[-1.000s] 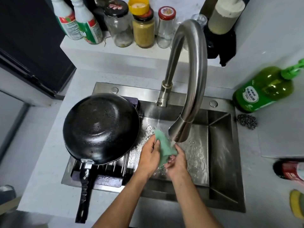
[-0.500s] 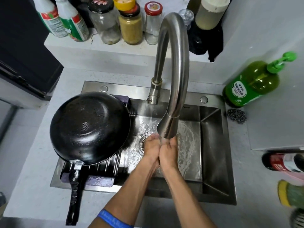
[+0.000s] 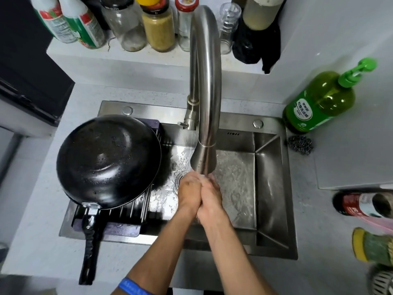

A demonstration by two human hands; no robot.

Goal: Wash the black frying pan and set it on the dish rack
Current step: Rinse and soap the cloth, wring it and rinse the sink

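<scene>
a home kitchen. a steel sink (image 3: 270,188) is set in a pale speckled counter (image 3: 319,241), with a tall curved tap (image 3: 205,86) running water into it. jars (image 3: 158,28) and bottles (image 3: 85,24) crowd a ledge behind it. a green pump bottle of soap (image 3: 319,103) and a steel scourer (image 3: 300,145) sit at the sink's right, and a pan (image 3: 108,160) lies on a rack (image 3: 131,209) over its left side.

Left hand (image 3: 188,194) and right hand (image 3: 210,199) — palms pressed together, forearms converging.

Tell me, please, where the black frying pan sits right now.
In the head view the black frying pan sits upside down on the dish rack over the sink's left side.
</scene>
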